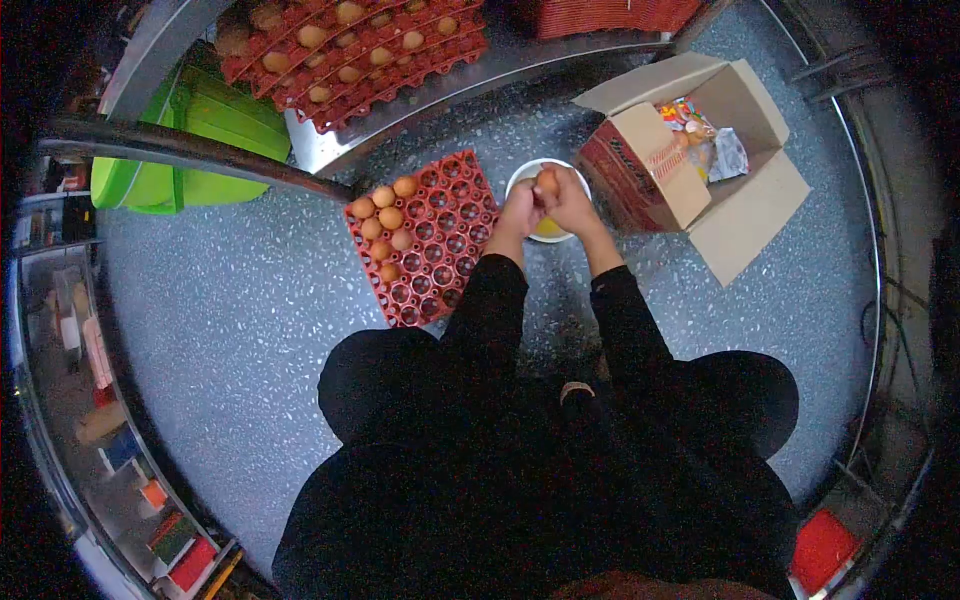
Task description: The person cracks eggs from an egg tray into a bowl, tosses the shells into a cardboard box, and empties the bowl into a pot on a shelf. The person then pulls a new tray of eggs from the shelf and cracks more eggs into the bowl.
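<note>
The person's two hands meet over a white bowl (514, 183) on the speckled floor (250, 330). The left hand (516, 212) and the right hand (574, 206) are both closed around a brown egg (547, 181), its top showing between the fingers; whether the shell is cracked cannot be told. In the bowl, beneath the hands, lies a yellow liquid (549, 229).

Just left of the bowl, a red egg tray (447, 232) lies flat on the floor, with eight brown eggs (390, 217) seated in cups along its left side. To the right of the bowl stands an open cardboard box (622, 182), flaps spread, holding a red-and-orange packet (678, 113), a pale crumpled wrapper (729, 156) and brownish pieces too small to make out. Beyond, a metal shelf (318, 148) carries stacked red trays (400, 75) loaded with more eggs. A bright green tub (225, 125) stands at the far left, partly behind a metal bar (215, 152).
</note>
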The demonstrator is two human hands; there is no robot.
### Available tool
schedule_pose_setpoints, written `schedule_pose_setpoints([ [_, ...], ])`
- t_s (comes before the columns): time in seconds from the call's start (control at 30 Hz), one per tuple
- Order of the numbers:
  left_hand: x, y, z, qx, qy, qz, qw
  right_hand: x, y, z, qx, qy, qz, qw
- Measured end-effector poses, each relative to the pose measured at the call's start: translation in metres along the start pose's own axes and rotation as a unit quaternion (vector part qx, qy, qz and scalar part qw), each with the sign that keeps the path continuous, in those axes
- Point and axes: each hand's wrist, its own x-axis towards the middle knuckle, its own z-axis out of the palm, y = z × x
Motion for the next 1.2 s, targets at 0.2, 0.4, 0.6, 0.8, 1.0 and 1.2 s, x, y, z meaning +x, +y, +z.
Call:
schedule_pose_setpoints([
  [0.2,-0.01,0.01,0.004,0.011,0.046,-0.025,0.999,0.001,0.01,0.004,0.025,0.063,-0.009,0.998],
  [0.4,-0.013,0.015,0.002,0.039,0.048,-0.053,0.997,0.001,0.02,0.002,0.236,0.043,0.169,0.956],
  [0.6,-0.013,0.023,-0.002,0.072,0.017,-0.097,0.993,0.0,0.039,-0.01,0.589,-0.021,0.365,0.721],
  [0.8,-0.011,0.022,-0.007,0.132,-0.002,-0.118,0.984,-0.001,0.037,-0.012,0.342,-0.129,0.376,0.852],
  [1.0,-0.023,0.031,-0.002,0.141,-0.043,-0.117,0.982,0.002,0.04,-0.013,0.262,-0.147,0.345,0.889],
  [1.2,-0.02,0.032,-0.008,0.222,-0.066,-0.105,0.967,0.005,0.05,-0.017,0.196,-0.187,0.299,0.915],
])
